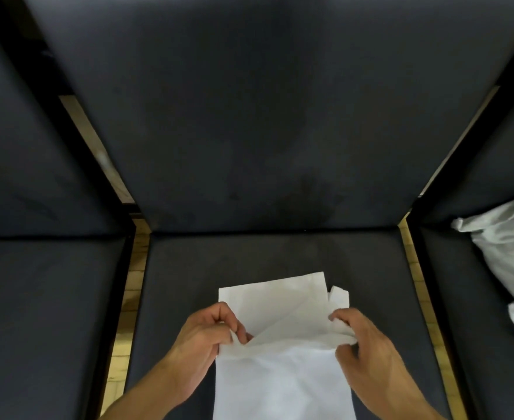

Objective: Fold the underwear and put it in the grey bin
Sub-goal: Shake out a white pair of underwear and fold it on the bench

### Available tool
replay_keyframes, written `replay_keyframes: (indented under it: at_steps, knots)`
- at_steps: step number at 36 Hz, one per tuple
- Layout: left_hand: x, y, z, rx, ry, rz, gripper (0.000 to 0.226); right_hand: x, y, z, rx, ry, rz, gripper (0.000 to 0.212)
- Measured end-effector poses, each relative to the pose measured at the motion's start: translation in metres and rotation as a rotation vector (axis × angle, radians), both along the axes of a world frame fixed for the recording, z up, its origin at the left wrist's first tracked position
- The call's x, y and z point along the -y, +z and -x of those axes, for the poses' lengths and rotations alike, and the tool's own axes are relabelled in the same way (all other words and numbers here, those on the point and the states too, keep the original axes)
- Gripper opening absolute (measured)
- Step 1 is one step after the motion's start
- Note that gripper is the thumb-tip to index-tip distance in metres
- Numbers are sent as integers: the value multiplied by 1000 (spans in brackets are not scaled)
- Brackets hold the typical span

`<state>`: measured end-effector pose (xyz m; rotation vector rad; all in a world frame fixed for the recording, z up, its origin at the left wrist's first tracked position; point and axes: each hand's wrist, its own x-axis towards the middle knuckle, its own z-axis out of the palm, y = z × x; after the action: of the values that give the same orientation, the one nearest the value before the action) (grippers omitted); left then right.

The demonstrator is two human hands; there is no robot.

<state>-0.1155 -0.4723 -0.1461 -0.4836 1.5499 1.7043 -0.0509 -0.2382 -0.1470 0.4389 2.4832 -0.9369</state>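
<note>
White, thin cotton underwear (283, 374) fills the near edge of view, spread on the dark grey padded seat cushion (380, 268) and partly folded across its middle. Left hand (210, 331) pinches a bunched fold at one side edge; right hand (362, 344) grips the gathered cloth at the other. It looks light, limp and easily creased, so the side edges are the sensible place to hold. Its long axis runs straight away from the person, far end square toward the backrest. No grey bin shows; a crumpled white plastic bag (510, 256) sits well apart on the right.
</note>
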Motion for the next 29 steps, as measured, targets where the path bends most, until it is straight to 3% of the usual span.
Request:
replay_keyframes:
  at_steps: [6, 10, 13, 15, 18, 22, 26, 29]
  knots:
    - [-4, -4, 6, -11, -3, 20, 21, 7, -9, 16, 8, 119, -20, 30]
    - [-6, -6, 10, -9, -29, 8, 15, 7, -14, 34, -86, 350, -42, 14]
    - [-6, -9, 12, 3, -53, 8, 19, 10, -22, 44, -161, 500, -68, 21]
    - [-7, -11, 12, 18, -56, 17, 21, 13, -25, 46, -220, 540, -134, 38]
    - [-6, -15, 12, 32, -55, 43, 36, 13, -31, 44, -312, 569, -304, 54]
    - [-2, -18, 12, 47, -19, 81, 51, 7, -32, 36, -346, 538, -374, 62]
    - [1, -11, 11, 34, -12, 69, 22, 2, -21, 29, -330, 517, -404, 58]
    - [2, -6, 10, 20, -9, 22, 17, -5, -17, 23, -285, 461, -372, 59]
